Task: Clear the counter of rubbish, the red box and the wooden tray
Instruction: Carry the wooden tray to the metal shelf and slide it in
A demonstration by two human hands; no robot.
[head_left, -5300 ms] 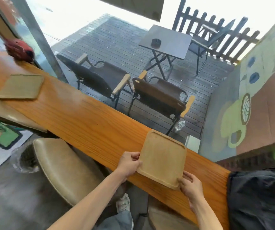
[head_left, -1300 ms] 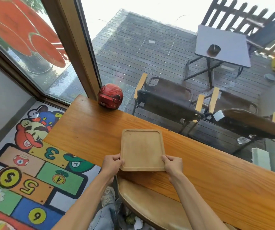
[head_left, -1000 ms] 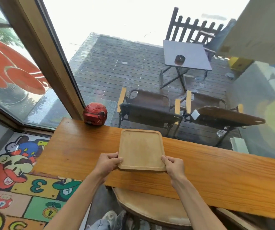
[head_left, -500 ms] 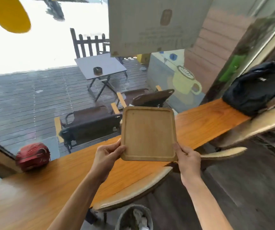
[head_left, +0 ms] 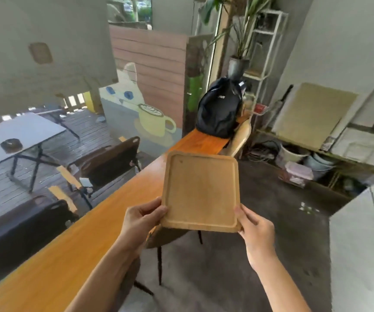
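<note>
wooden tray (head_left: 200, 191) held in the air, over the near right edge of the table (head_left: 73, 251), not touching it | left hand (head_left: 140, 218) grips its near left corner | right hand (head_left: 254, 228) grips its near right corner | black backpack (head_left: 218, 109) on the far end of the table

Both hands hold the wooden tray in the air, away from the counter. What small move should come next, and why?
Probably carry the wooden tray onward, off to the right. The left hand and right hand grip its near corners, it is empty, and it already hangs past the edge of the counter, over the floor.
</note>
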